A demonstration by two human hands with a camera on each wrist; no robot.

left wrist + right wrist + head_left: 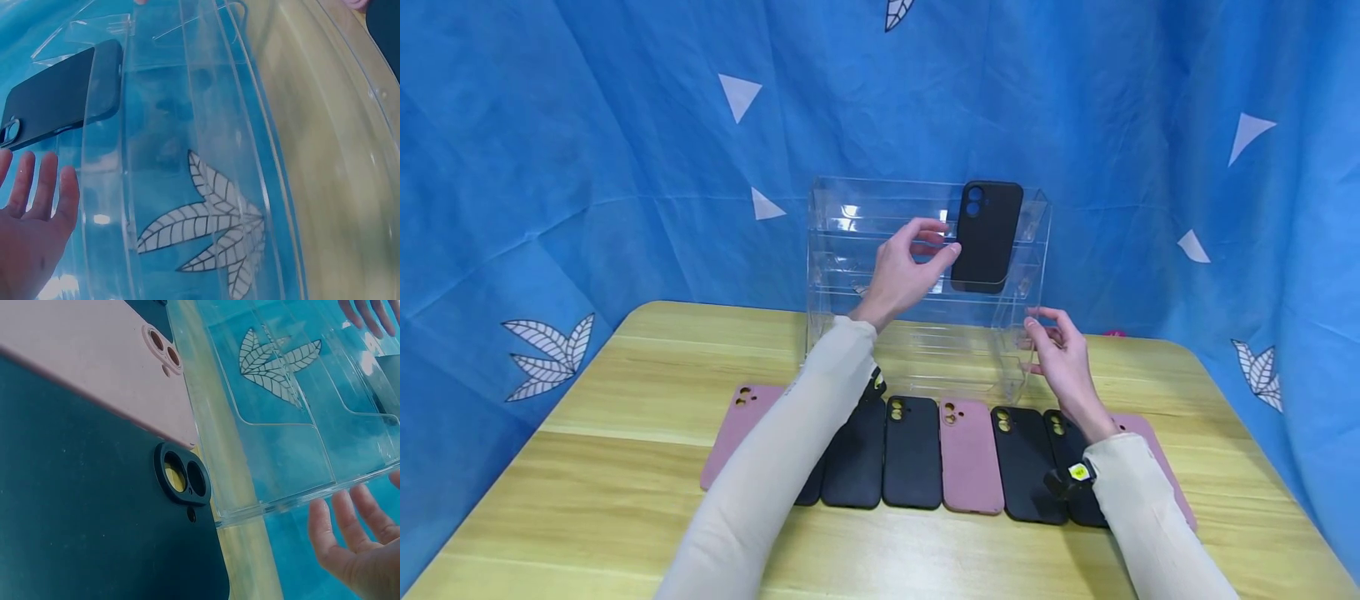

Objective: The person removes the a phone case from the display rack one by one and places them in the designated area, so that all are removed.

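Observation:
A clear acrylic tiered rack (820,275) stands on the table, with a black phone case (988,233) upright in an upper tier at its right end. My left hand (906,267) is just left of that case, fingers loosely bent, with the thumb tip close to its edge. The left wrist view shows the fingers spread below the case (59,94), holding nothing. At the rack's right side is my right hand (1063,358); its fingertips are right at the clear side edge in the right wrist view, fingers apart and lightly bent.
In front of the rack lies a row of several phone cases, among them a pink one (972,458), a black one (912,454) and another pink one (748,425) at the left end. My left sleeve (782,450) covers part of the row. A blue curtain (625,167) hangs behind the wooden table (587,467).

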